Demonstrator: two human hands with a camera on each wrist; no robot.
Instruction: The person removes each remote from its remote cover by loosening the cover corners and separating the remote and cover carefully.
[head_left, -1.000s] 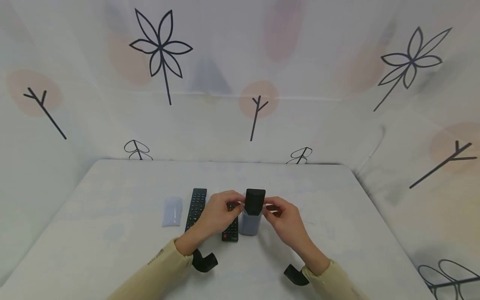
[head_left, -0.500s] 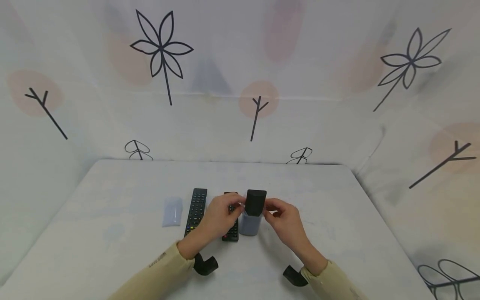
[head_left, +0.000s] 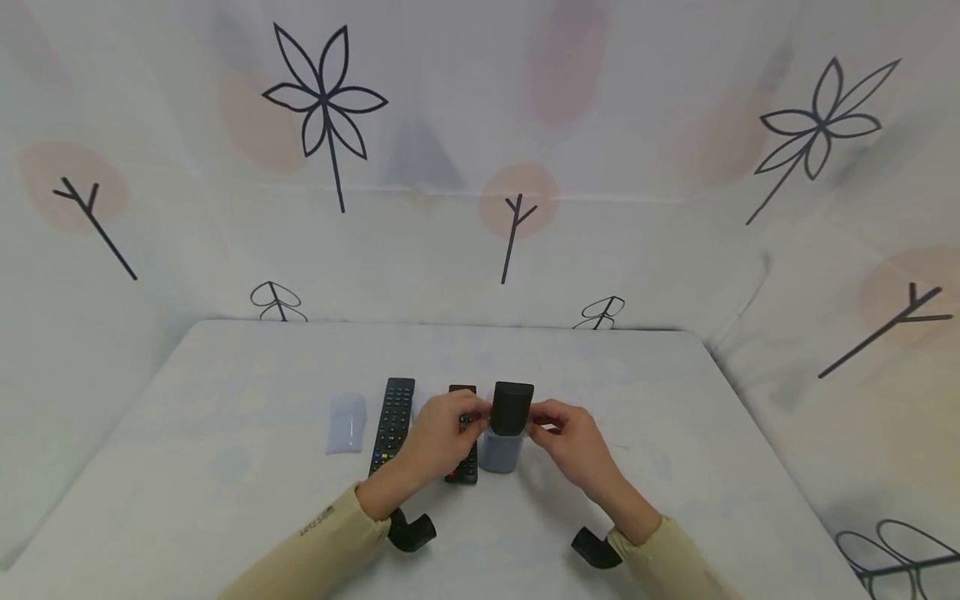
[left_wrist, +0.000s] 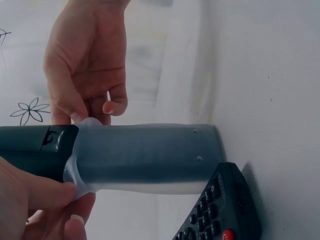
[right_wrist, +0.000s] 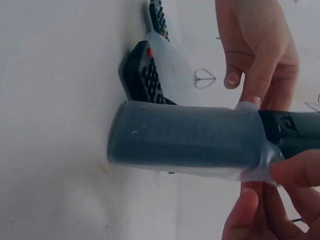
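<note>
barely anything moved since the earlier frame, cover edge still held up on the remote | translucent sleeve point(head_left: 500, 450) stood upright on table point(head_left: 225, 467), black remote point(head_left: 512, 407) lodged inside, top poking out | rim pinched by left hand point(head_left: 442, 433) and right hand point(head_left: 573, 440) | two spare remotes point(head_left: 393, 421) left of the grip

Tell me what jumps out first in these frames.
Mid-table, a black remote stands upright, its lower part inside a translucent sleeve; the left hand and right hand pinch the sleeve's rim from either side. Left of them lie two more remotes flat, and a spare sleeve furthest left.
</note>
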